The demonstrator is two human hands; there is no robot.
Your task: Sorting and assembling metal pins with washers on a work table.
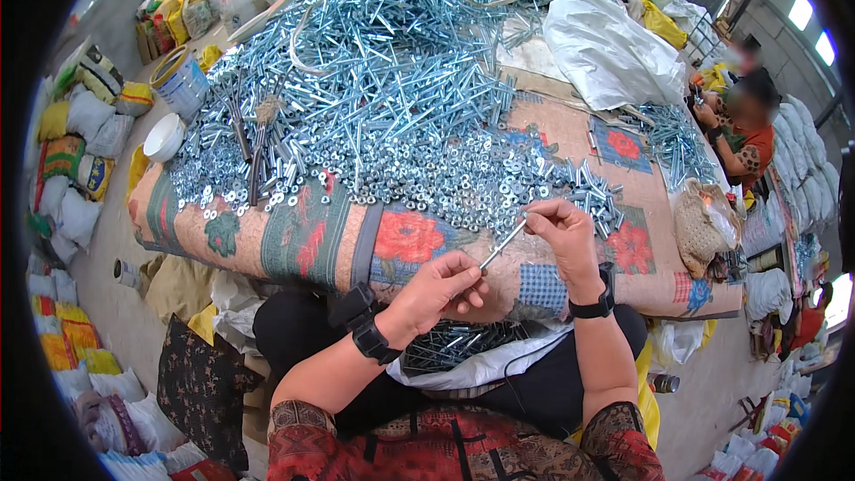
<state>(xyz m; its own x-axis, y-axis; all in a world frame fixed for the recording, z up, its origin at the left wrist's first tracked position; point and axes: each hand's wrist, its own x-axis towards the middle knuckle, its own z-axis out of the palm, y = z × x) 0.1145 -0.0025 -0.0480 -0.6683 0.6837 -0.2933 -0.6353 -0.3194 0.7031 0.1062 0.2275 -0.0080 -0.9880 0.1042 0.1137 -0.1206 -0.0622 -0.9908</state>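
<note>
Between my two hands is a thin silvery bolt (505, 242), tilted with its upper end to the right. The fingers of my left hand (436, 289) pinch its lower end. My right hand (565, 236) has thumb and fingertips closed on the upper end; whether a small nut or washer is in them I cannot make out. Just beyond my hands, loose nuts and washers (427, 176) are spread over the patterned cloth (307, 236). Behind them rises a large heap of long bolts or rods (374, 36). In my lap, a white sack (525, 358) holds several bolts (459, 340).
A white bowl (164, 138) and a paint bucket (178, 82) stand at the left edge. Dark metal rods (256, 160) lie on the heap. White plastic sheeting (610, 49) covers the far right; a small woven sack (704, 227) sits nearer. Another person (753, 134) is at the right.
</note>
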